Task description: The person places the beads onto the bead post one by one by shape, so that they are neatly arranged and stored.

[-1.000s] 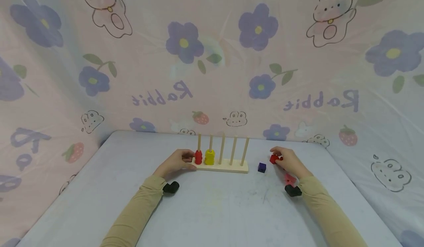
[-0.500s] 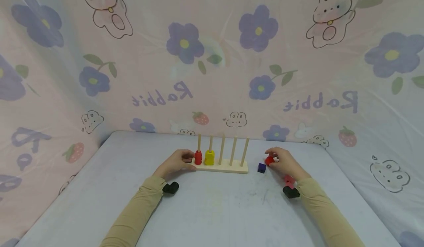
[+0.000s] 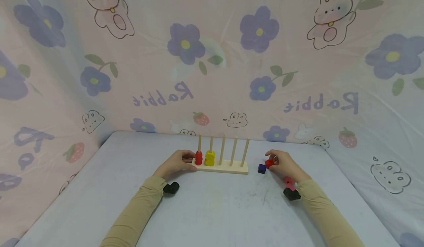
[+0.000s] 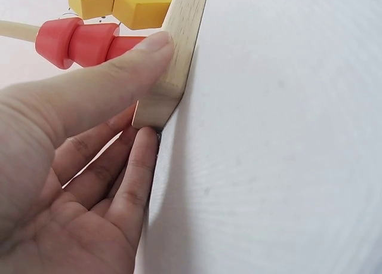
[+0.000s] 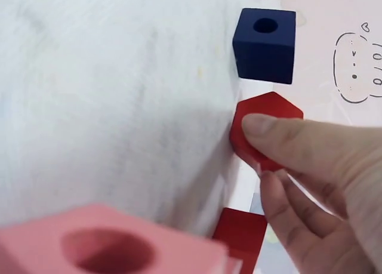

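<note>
In the head view my left hand grips the left end of a wooden peg stand. The left wrist view shows the thumb on one face of the base and fingertips at its end. Red beads sit on the first peg and yellow beads on the second; three pegs are bare. To the right of the stand, my right hand pinches a red hexagonal block with thumb and fingers, low at the table. Beside it lies a dark blue cube with a hole in its top.
A pink block with a hole lies near the right wrist. Another red block is partly visible behind the right hand. A patterned cloth hangs behind the white table. Each wrist carries a black device.
My right hand has moved left and slightly toward me with the red hexagonal block, nearer to the dark blue cube. The left hand has stayed on the stand.
</note>
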Motion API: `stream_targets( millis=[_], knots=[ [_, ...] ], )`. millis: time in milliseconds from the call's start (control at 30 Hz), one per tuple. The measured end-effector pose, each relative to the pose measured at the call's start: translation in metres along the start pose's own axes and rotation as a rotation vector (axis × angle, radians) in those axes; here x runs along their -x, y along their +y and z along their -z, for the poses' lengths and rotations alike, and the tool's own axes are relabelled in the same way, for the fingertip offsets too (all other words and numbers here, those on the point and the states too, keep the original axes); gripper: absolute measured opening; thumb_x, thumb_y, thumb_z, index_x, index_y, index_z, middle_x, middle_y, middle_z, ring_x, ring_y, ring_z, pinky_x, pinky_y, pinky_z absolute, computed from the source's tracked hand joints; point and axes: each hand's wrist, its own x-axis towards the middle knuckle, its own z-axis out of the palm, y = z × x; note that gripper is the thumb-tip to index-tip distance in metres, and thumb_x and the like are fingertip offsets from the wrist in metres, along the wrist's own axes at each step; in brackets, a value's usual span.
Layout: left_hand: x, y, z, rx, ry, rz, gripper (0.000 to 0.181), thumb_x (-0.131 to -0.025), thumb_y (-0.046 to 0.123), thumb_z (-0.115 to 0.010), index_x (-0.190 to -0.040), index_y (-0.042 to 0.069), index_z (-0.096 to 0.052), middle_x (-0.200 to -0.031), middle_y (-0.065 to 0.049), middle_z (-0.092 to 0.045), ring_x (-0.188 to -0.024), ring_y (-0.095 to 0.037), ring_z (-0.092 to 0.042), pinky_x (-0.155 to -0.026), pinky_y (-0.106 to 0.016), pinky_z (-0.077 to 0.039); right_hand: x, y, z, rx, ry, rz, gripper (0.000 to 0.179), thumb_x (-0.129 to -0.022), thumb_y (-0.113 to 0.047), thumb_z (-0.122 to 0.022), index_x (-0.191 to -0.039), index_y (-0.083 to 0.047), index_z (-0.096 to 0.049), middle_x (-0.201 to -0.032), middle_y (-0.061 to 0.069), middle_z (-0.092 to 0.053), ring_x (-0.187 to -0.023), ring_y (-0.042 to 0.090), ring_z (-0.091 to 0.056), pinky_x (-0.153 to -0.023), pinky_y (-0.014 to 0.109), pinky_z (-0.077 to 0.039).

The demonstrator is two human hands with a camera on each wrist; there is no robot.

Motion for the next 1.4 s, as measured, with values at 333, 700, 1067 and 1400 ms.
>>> stream_targets(
  millis=[333,700,1067,1400],
  knots=[
    [-0.001,-0.002,0.0,0.001,0.001,0.002,0.05,-0.07,0.014,-0.086,-0.115,0.006,-0.063,-0.115,-0.005,-0.062,-0.108,-0.022,-0.059,-0.099,-0.037,-0.046,0.004,-0.005,0.006,0.007,0.027,-0.037,0.03,-0.077,0.003,-0.075,-0.105,-0.001,-0.064,-0.094,0.004,-0.066,-0.087,0.023,-0.061,-0.074,0.037,-0.054],
    [0.001,-0.001,-0.001,0.002,0.013,0.012,0.051,-0.07,0.013,-0.086,-0.115,0.006,-0.063,-0.115,-0.004,-0.062,-0.107,-0.02,-0.059,-0.098,-0.036,-0.046,-0.01,-0.05,0.041,-0.045,0.312,0.057,0.034,-0.083,-0.006,-0.075,-0.114,-0.003,-0.063,-0.103,0.011,-0.066,-0.088,0.025,-0.06,-0.071,0.032,-0.051],
    [0.001,-0.002,0.001,0.017,-0.008,-0.014,0.051,-0.071,0.014,-0.086,-0.115,0.006,-0.063,-0.116,-0.006,-0.062,-0.107,-0.023,-0.058,-0.099,-0.039,-0.045,-0.028,-0.139,0.053,-0.373,0.412,0.164,0.035,-0.084,0.004,-0.07,-0.118,0.006,-0.061,-0.11,0.018,-0.064,-0.096,0.021,-0.059,-0.083,0.029,-0.047],
    [0.001,0.0,0.0,0.013,0.004,0.013,0.051,-0.071,0.014,-0.086,-0.116,0.008,-0.063,-0.117,-0.005,-0.062,-0.108,-0.021,-0.058,-0.099,-0.038,-0.045,-0.053,-0.198,0.038,-0.571,0.31,0.24,0.034,-0.084,0.01,-0.066,-0.118,0.009,-0.059,-0.114,0.023,-0.061,-0.104,0.037,-0.059,-0.096,0.038,-0.047]
  ],
)
